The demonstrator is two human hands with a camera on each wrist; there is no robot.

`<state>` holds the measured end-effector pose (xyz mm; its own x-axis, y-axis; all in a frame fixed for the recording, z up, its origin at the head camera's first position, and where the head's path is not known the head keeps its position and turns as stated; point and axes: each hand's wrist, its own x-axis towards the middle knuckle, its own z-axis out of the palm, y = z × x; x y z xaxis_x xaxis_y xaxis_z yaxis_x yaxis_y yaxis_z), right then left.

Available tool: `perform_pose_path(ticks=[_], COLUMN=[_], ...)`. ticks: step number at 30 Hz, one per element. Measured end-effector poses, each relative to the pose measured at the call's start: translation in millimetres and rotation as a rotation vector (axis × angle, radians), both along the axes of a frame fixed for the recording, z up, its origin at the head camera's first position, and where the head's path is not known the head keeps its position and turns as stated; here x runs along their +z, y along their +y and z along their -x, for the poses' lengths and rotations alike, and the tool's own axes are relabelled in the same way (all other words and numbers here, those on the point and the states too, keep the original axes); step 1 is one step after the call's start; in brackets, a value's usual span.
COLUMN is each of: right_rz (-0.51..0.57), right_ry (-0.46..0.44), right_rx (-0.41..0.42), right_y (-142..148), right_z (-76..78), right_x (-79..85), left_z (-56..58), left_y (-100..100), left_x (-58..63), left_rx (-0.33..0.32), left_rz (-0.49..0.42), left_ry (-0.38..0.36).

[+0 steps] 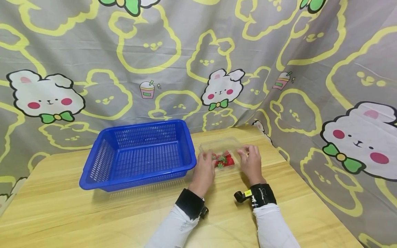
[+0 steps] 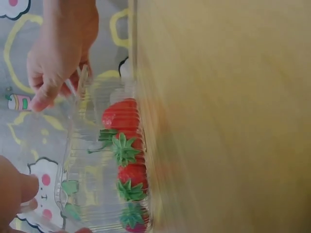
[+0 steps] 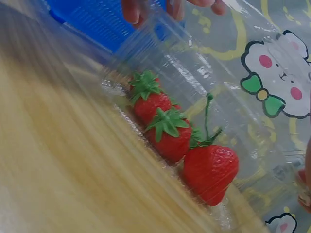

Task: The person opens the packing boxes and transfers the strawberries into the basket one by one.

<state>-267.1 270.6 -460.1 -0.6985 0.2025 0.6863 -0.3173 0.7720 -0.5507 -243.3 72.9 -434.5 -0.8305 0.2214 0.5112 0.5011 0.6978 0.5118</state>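
A clear plastic clamshell box [image 1: 234, 167] sits on the table with its see-through lid [image 1: 218, 143] raised at the far side. Inside lie several red strawberries [image 3: 211, 172] with green leaf caps; one has a long green stem. My left hand [image 1: 203, 174] grips the left end of the box near its rim, thumb and fingertips bent in. At the opposite end, my right hand [image 1: 252, 164] pinches the plastic by the upper edge, its thumb [image 2: 44, 97] towards the near side. In the right wrist view, the left hand's fingertips [image 3: 131, 10] show at the far corner.
Left of the box stands a blue plastic basket [image 1: 138, 177] with perforated walls, close beside my left hand. The wooden table [image 1: 124, 213] ends at a patterned curtain [image 1: 173, 82] behind and on the right.
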Motion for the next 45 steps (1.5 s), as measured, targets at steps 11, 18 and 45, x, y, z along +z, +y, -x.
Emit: perform_pose_path(ticks=[11,18,45], right_rz=[0.223,0.301,0.768], right_ry=[-0.037,-0.041,-0.191], right_rx=[0.076,0.003,0.407], right_y=[2,-5,-27], right_z=[-1.1,-2.3,18.0], right_x=[11.6,20.4,64.5], left_z=[-3.4,-7.6,-9.6], left_y=[8,9,-2], left_x=[1.7,10.4,21.3], left_rx=[0.001,-0.022,-0.121], left_rz=[-0.211,-0.257,-0.059], left_ry=[0.021,0.078,-0.280])
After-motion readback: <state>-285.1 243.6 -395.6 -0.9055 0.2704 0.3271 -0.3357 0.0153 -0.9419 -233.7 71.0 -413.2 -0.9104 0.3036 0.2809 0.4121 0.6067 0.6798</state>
